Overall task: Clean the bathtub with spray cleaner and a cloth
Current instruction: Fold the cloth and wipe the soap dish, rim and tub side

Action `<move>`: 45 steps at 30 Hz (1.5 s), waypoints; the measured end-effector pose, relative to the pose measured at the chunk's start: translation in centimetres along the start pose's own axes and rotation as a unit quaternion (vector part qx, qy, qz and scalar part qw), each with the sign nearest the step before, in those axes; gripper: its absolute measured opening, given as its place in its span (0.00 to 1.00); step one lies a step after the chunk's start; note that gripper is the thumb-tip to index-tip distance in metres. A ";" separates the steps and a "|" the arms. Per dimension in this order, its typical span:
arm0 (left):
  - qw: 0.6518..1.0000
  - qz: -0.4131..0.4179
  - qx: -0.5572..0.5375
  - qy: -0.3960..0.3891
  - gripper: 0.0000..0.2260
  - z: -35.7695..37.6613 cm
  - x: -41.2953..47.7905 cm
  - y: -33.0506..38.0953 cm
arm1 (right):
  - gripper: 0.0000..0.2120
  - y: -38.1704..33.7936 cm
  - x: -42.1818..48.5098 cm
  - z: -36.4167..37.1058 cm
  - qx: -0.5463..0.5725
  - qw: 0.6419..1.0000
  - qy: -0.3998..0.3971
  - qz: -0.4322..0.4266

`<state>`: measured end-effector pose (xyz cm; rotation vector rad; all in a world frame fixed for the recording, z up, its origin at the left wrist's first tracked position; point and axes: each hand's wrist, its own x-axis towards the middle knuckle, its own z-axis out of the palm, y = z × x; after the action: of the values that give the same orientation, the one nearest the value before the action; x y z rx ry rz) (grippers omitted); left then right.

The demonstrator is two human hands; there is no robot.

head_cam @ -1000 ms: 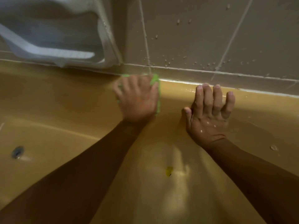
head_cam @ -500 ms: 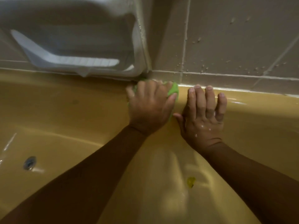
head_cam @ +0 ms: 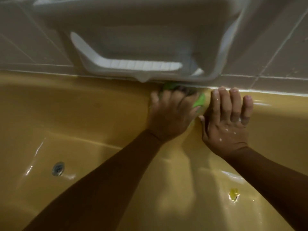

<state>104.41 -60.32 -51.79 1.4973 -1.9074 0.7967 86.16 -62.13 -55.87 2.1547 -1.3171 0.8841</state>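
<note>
The yellow bathtub (head_cam: 83, 114) fills the lower view, its far rim meeting the tiled wall. My left hand (head_cam: 171, 114) presses a green cloth (head_cam: 200, 100) flat against that rim, fingers reaching under the soap dish; most of the cloth is hidden beneath the hand. My right hand (head_cam: 228, 120) rests beside it on the rim, fingers straight and spread, wet with droplets, holding nothing. No spray bottle is in view.
A white moulded soap dish (head_cam: 133, 52) juts from the beige tiled wall (head_cam: 275, 47) just above my left hand. The metal drain (head_cam: 58, 168) lies at the tub's lower left. A small yellow spot (head_cam: 233, 194) sits on the tub floor at lower right.
My left hand has slid the cloth along the rim and up under the soap dish. The view has shifted so the soap dish fills more of the top. My right hand stays planted.
</note>
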 end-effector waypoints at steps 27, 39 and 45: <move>0.945 -0.281 -0.163 0.031 0.08 -12.5 3.5 -11.8 | 0.29 -10.3 11.8 -9.7 0.115 0.988 -0.096 0.035; 0.954 -0.200 -0.136 -0.176 0.12 -9.5 7.9 -13.0 | 0.43 -8.9 10.2 -9.0 0.098 0.975 -0.197 -0.018; 0.936 -0.277 -0.067 -0.205 0.17 -9.0 10.4 -6.7 | 0.39 -7.6 10.3 -10.3 0.084 0.973 -0.211 -0.040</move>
<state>109.60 -61.35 -37.45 2.0882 -1.6185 0.0986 93.56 -58.16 -41.73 2.6134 -1.3723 0.5352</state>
